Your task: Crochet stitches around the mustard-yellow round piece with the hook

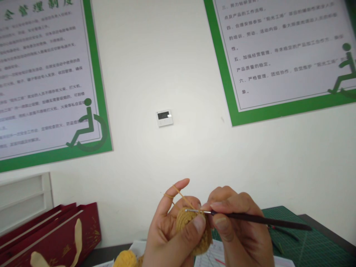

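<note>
On my feed I judge it mid-stitch: the left hand (167, 233) pinches the tan crochet piece (182, 222) above the worktop (104, 254), index finger raised under yarn (182, 195), the right hand (246, 228) closes round the crochet hook (269, 220), and drawing a loop calls for even tension.

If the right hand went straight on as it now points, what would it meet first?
Probably the crochet piece in the left hand, just ahead of the right hand; depth is unclear, so they may even touch.
</note>
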Available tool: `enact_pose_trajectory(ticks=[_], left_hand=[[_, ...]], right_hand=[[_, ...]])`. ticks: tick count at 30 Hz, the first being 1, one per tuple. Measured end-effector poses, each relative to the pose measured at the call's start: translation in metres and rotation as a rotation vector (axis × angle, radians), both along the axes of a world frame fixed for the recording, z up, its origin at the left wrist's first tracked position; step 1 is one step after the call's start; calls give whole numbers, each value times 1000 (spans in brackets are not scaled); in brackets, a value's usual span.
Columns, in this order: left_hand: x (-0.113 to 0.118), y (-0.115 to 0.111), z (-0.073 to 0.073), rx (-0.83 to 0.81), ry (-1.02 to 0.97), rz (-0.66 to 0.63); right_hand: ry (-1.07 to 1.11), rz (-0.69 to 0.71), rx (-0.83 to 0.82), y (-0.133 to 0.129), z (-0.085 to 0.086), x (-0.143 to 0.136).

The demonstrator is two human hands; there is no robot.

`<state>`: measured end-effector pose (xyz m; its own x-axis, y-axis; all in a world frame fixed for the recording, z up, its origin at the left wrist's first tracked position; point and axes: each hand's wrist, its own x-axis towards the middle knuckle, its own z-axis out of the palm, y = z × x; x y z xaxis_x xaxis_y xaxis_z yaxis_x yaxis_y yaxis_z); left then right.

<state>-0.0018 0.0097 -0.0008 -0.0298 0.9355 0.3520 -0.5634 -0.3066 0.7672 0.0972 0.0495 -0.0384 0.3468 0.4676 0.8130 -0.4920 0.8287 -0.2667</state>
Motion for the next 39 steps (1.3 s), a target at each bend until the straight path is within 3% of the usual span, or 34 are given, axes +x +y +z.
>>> enact_pose_trajectory(ticks=[7,15,20,25,30,35,39], left_hand=[[-2,0,-1,12,17,-29],[-6,3,-4,28,72,-45],[-7,3,-2,14,102,-186],[-6,2,2,34,62,-328],[-10,11,-6,24,83,-390],[-10,9,-7,12,85,-373],[-2,-2,0,112,163,-127]], right_hand=[[-43,53,40,5,-3,2],[-56,372,-120,3,2,5],[-71,530,-208,0,10,16],[-67,554,-209,-2,10,20],[-69,567,-234,-4,10,21],[-67,644,-344,-8,15,24],[-131,694,-410,-6,18,21]])
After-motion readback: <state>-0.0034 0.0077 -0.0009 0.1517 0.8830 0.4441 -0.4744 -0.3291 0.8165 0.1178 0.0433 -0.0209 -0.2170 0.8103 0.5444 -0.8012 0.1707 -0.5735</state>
